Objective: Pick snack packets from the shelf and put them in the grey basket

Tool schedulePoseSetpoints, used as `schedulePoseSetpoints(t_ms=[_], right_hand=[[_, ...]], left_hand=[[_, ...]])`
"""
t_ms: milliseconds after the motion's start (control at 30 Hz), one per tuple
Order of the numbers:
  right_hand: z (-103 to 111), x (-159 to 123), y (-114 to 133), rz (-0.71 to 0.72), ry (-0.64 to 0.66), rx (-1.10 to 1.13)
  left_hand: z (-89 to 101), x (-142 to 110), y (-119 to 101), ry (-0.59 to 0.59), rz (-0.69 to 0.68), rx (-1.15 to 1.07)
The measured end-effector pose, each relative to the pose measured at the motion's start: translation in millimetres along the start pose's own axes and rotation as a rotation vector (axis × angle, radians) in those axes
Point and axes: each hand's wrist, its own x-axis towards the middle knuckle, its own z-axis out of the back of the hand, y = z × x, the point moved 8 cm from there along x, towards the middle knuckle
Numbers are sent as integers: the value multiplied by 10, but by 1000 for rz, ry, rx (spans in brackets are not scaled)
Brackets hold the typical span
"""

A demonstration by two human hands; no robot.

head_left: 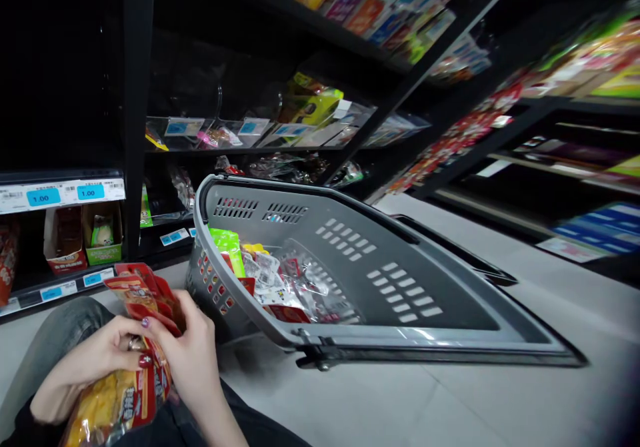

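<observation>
Low at the left, my left hand (pixel 95 360) is closed around several red-and-yellow snack packets (pixel 113 400), their clear fronts showing yellow food. My right hand (pixel 193 347) grips the red upper ends of snack packets (pixel 145 294) in the same bunch, its thumb meeting my left fingers. How the bunch divides between the two hands is partly hidden. Just beyond my right hand, a grey shopping basket (pixel 350 234) stands on the floor, with a green packet (pixel 227 244) and clear-wrapped packets (pixel 300 280) inside.
Dark shelves with packaged snacks rise behind the basket. Two small open boxes (pixel 103 234) sit on the low left shelf, under price labels (pixel 63 194). More stocked shelving (pixel 565 167) stands at the right, blurred. My bent knee (pixel 65 334) is at the lower left.
</observation>
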Motion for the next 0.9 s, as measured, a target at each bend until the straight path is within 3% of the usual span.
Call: schedulePoseSetpoints(t_ms=[167,333,500,633,800,900], right_hand=[[-67,8,-17,50,81,101],[36,25,-64,118,-43,91],[-12,26,-111,116,78,141],[68,19,-71,166,6,-71],[166,20,-26,198,-39,73],[191,-46,135,272,-79,-115]], left_hand=[[67,18,-24,-65,-63,26],[126,77,-10,-108,-207,17],[191,142,121,-148,-199,-40],[145,175,95,-90,-195,-49],[-34,227,80,83,-177,-45],[19,232,33,20,-219,-51]])
